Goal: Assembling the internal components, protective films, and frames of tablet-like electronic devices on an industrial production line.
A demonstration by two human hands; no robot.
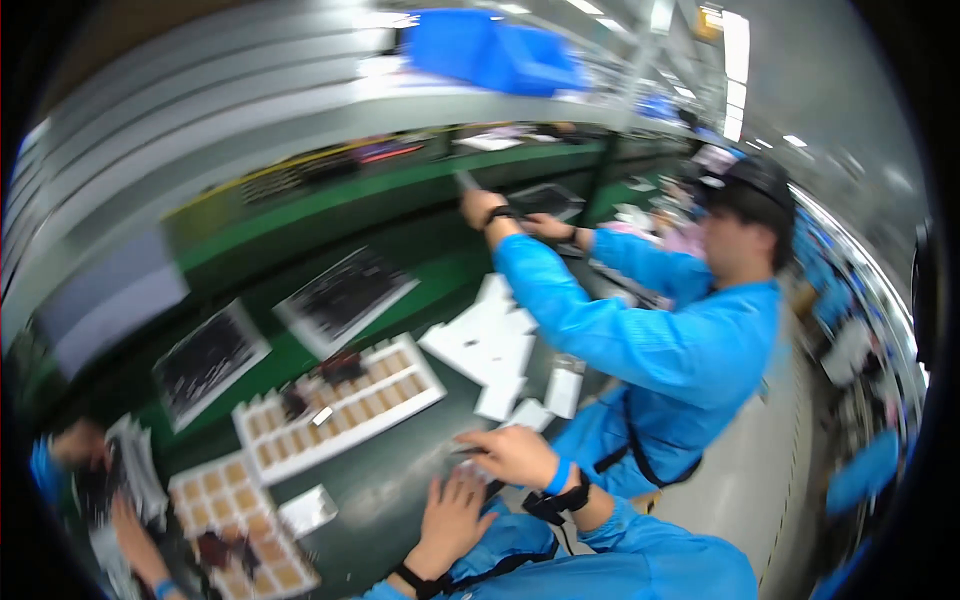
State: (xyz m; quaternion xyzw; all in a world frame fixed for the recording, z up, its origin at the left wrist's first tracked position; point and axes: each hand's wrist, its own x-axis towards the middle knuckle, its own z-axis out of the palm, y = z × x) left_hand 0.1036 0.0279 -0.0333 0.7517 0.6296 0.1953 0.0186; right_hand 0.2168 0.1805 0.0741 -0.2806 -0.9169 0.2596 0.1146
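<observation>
My left hand (453, 518) lies palm down at the near edge of the dark green worktop (385, 490), its fingers stretched out and nothing in them. Just to its right, my right hand (517, 457) is partly curled, fingers toward the left. A small greyish thing seems to be at its fingertips, too blurred to name. Both wrists wear black bands. Beyond my hands stands a white tray (345, 412) with rows of tan compartments and some dark parts lying on it. White sheets (490, 345) are spread farther off, and a small white packet (308, 510) lies left of my hands.
A co-worker (660, 320) in blue reaches across the bench on the right. Another person's hands (140, 540) are at the lower left beside a second tan-celled tray (235, 520). Dark printed sheets (345, 300) lean at the back. Blue bins (490, 55) sit on the shelf above.
</observation>
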